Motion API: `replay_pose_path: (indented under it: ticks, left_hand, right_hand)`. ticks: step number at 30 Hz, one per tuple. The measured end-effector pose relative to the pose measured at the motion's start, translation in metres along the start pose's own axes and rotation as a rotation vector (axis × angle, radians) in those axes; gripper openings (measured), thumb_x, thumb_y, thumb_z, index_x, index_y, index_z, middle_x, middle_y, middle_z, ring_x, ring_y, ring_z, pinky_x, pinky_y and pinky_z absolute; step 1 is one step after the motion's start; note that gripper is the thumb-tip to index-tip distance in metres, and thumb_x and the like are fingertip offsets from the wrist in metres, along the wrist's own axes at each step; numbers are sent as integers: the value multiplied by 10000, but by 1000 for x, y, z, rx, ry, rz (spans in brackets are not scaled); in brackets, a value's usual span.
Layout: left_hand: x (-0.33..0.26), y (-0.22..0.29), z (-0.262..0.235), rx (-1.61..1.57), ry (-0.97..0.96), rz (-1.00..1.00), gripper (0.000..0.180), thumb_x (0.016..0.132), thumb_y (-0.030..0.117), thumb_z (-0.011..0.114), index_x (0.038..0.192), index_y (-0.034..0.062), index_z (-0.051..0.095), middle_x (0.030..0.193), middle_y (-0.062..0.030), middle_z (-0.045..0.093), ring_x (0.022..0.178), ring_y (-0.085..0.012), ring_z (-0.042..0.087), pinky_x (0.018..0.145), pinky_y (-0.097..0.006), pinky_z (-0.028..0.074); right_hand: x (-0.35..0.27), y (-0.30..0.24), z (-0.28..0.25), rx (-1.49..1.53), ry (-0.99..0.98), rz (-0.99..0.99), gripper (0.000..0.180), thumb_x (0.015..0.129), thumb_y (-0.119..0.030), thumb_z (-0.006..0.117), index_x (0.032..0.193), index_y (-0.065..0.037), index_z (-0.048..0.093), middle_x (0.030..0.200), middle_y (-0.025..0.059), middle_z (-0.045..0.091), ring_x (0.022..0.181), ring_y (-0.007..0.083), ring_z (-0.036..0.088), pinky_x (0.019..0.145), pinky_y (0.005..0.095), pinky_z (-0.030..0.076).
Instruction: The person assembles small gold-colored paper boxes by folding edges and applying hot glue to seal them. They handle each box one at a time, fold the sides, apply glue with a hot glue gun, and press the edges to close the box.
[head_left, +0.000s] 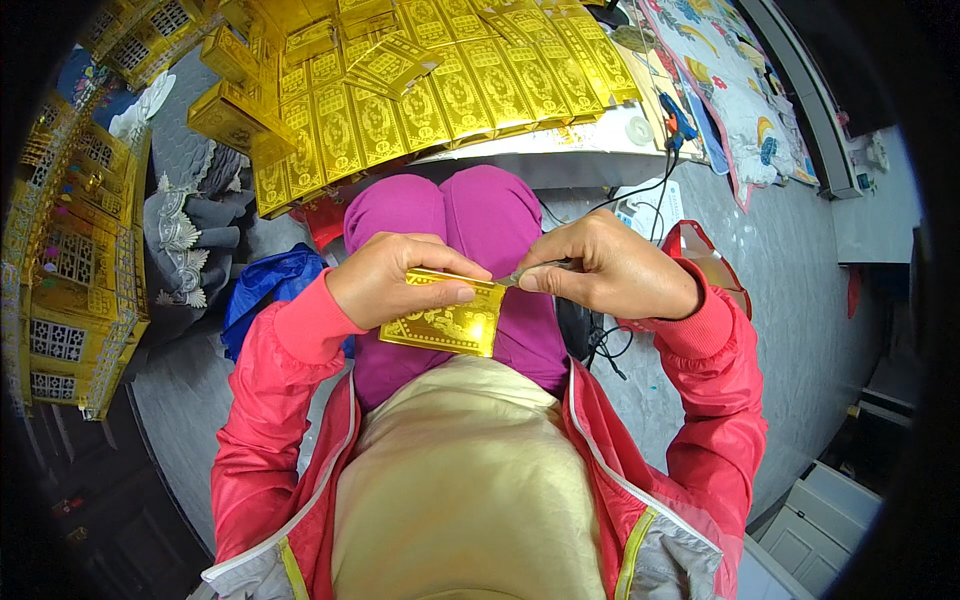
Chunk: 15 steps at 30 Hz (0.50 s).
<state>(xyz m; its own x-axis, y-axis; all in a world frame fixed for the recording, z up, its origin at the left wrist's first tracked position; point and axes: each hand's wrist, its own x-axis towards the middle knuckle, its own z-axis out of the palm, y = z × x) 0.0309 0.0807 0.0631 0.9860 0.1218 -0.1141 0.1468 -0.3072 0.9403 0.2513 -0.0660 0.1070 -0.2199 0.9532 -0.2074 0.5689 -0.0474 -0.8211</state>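
My left hand [385,275] is closed on a shiny gold embossed box [455,328], flat and rectangular, held above my lap. Its thumb and fingers pinch the upper edge. In my right hand [615,265] is a small dark metal tool [540,271] with a narrow tip, gripped between thumb and fingers; its exact kind is partly hidden. The tip meets the upper right corner of the gold box, close to my left fingertips. Beyond my knees, many similar gold panels [420,115] lie in rows on a table, with several loose gold cards [392,66] on top.
Gold model buildings [75,260] with lattice windows stand at the left. A blue bag [265,290] lies on the floor by my left leg. A blue-handled glue gun [678,120] with dark cables sits on the table's right end, near a patterned cloth [735,80]. A red bag [705,255] stands right.
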Motion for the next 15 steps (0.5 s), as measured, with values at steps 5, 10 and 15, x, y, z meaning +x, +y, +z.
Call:
replay_pose_path:
  ticks: [5,10,15]
  left_hand:
    - [0,0,0,1,3,-1,250,895,153,699,1123,52,713,963,-89,691,898,-169,647,803,-293,496]
    - [0,1,0,0,-1,-7,249,898,154,697,1124,53,713,961,-86,689,898,-165,645,803,-290,495]
    - [0,1,0,2,1,-11,248,898,156,697,1123,53,713,958,-84,688,895,-161,643,801,-288,493]
  right_hand:
    - [0,-1,0,4,-4,11,187,892,-118,686,999,34,703,829,171,704,730,224,676,690,330,526]
    - [0,-2,0,11,-4,11,185,893,-111,684,1004,36,702,832,171,704,733,216,676,690,327,526]
    - [0,-2,0,14,1,14,179,891,-102,682,1006,33,704,830,170,704,730,215,677,686,325,526]
